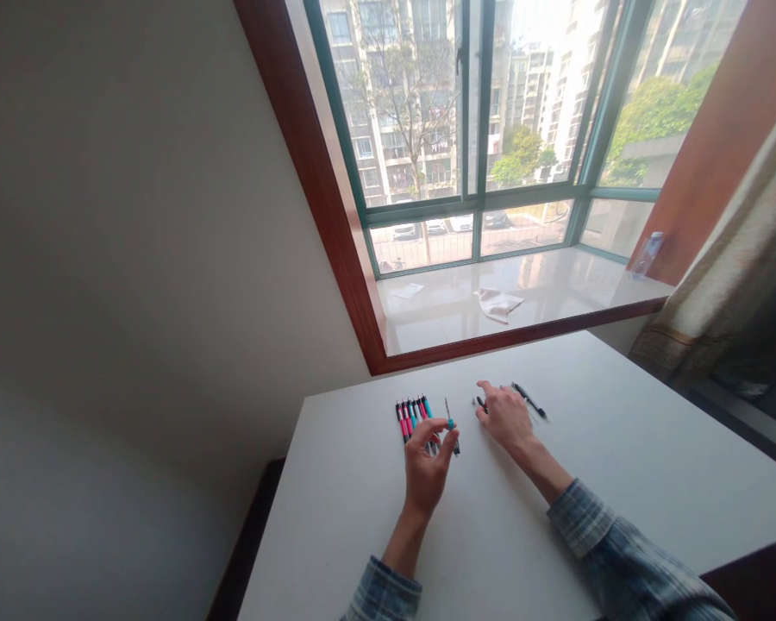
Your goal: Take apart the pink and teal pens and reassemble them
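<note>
My left hand (pixel 427 461) is closed in a pinch on a teal pen (pixel 451 424), held just above the white table (pixel 653 448). Directly beyond it lies a row of several pink and teal pens (pixel 412 411) side by side. My right hand (pixel 504 416) rests on the table further right, fingers curled over a small dark pen part (pixel 479 402) that I cannot make out clearly. A black pen (pixel 530 401) lies on the table just right of that hand.
A glossy white window sill (pixel 556 297) behind the table holds a crumpled cloth (pixel 497 304), a paper scrap (pixel 407 291) and a plastic bottle (pixel 647 253). A curtain (pixel 737 276) hangs at the right. A bare wall stands to the left.
</note>
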Demonstrator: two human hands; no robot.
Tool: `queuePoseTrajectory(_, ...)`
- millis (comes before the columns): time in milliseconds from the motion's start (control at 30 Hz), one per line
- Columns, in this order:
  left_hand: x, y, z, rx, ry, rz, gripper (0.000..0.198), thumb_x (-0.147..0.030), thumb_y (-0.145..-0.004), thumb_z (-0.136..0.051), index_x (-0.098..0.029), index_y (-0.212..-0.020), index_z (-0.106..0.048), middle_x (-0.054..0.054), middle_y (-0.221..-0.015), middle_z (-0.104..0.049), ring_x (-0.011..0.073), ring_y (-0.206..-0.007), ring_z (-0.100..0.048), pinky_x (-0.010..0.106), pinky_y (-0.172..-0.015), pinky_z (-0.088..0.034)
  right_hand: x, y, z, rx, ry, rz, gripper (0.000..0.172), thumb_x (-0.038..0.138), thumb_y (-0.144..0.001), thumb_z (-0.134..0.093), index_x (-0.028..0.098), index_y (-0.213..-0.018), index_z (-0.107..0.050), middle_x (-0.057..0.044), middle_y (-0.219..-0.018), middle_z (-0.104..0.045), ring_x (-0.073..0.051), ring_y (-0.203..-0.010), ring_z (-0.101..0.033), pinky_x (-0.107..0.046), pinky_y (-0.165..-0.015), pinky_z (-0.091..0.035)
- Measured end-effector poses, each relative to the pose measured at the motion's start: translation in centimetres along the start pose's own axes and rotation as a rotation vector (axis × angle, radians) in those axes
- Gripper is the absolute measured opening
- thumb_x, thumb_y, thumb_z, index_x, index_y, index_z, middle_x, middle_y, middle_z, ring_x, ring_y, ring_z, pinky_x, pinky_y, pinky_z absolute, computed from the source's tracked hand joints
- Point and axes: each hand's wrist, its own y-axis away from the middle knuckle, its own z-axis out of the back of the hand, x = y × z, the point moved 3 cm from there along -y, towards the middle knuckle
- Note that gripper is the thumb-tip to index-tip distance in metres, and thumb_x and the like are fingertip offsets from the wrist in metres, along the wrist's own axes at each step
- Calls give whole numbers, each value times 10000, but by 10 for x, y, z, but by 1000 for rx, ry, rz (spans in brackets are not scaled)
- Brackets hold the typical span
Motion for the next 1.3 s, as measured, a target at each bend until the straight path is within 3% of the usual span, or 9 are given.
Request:
queuePoseTrajectory(500, 5, -2, 0, -7, -18, 9, 274, -455, -899, -689, -189, -943, -738, 87, -939, -765, 228, -877, -701, 332, -744, -544, 2, 2, 4, -18, -90, 28, 394, 233, -924, -604, 194, -1315, -620, -113, -1040, -746, -288, -1052, -620, -387, -935, -384)
queuePoseTrajectory(667, 4, -1, -1, -16, -11, 36, 280, -453, -918, -672, -188, -960, -752, 79, -944, -771, 210, -830, -700, 325, -746, -551, 10, 14, 28, -124, -602, 138, 309, 312, -939, -602, 234, -1227, -684, -46, -942, -738, -231, -882, -636, -363, -870, -458)
queuePoseTrajectory(800, 0, 0, -1, -9, -7, 41, 297, -465, -920, -670, -188, -984, -756, 80, -950, -767, 211, -833, -696, 326, -742, -553, 21, 32, 40, -3, -1003, 187, 289, 463, -928, -651, 260, -1107, -753, -34, -917, -747, -208, -804, -636, -336, -737, -481)
queuePoseTrajectory(900, -2, 0, -2, 10, -17, 39, 319, -486, -914, -674, -189, -991, -758, 74, -920, -759, 205, -806, -683, 314, -709, -544, 29, 42, 41, 44, -1107, 204, 292, 481, -908, -684, 257, -1073, -774, -43, -933, -754, -207, -809, -633, -333, -718, -480)
queuePoseTrajectory(1033, -3, 1, -4, 42, -52, 35, 347, -524, -898, -683, -199, -987, -766, 70, -900, -755, 197, -765, -669, 295, -664, -525, 30, 44, 36, 11, -1168, 172, 270, 478, -906, -690, 235, -964, -791, -48, -868, -741, -202, -764, -609, -331, -688, -471)
queuePoseTrajectory(1300, -1, 2, -6, 88, -83, 9, 313, -495, -905, -683, -196, -953, -761, 72, -905, -749, 202, -777, -653, 309, -705, -512, 28, 43, 29, 23, -1263, 96, 281, 485, -864, -739, 211, -900, -789, -72, -908, -752, -211, -805, -644, -331, -700, -513)
